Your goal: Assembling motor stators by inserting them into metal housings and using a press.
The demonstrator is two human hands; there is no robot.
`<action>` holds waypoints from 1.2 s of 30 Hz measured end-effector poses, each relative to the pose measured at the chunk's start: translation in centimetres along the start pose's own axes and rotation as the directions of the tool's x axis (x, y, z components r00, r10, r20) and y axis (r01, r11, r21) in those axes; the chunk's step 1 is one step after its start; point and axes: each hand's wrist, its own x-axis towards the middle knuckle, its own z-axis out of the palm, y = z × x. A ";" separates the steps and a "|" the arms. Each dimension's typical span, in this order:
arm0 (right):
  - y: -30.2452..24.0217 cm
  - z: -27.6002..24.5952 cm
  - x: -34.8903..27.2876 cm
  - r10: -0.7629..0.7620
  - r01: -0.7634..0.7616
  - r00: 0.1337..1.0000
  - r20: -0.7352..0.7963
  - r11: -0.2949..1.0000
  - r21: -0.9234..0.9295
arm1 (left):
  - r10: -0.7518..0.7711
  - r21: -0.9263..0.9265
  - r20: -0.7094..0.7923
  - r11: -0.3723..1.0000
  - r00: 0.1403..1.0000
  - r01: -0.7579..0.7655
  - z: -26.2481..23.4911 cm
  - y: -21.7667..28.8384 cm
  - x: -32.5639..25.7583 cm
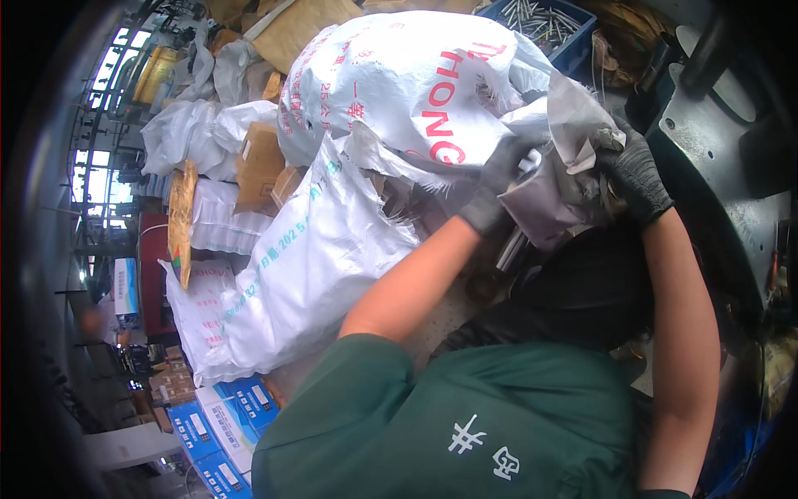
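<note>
While both hands (501,176) (636,173) grip crumpled sheeting (544,204), white sacks (399,79) (303,266) crowd a seemingly grey floor (447,309).

Workshop: I take this, through the head camera, for a workshop or small factory floor.
Blue bin (575,51): heaped with slim, shiny metal pieces (540,25), like parts kept in bulk.
Metal plate (700,137): heavy, grey and pierced with holes, it looks to me like machinery, at the right.
Woven sacks (307,266): large, white, printed, of an industrial kind, crowding the middle.
Cartons (199,432): blue and white, grouped at lower left.
Windows (98,170): tall, bright, many-paned, along the far left.
Work gloves: dark grey, on the wearer's left hand (500,170) and right hand (636,170).
</note>
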 end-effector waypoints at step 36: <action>-1.6 -0.4 0.9 0.055 0.047 0.933 -0.355 0.961 0.273 | -0.821 0.776 0.126 0.431 0.556 0.460 -27.0 -14.8 -6.6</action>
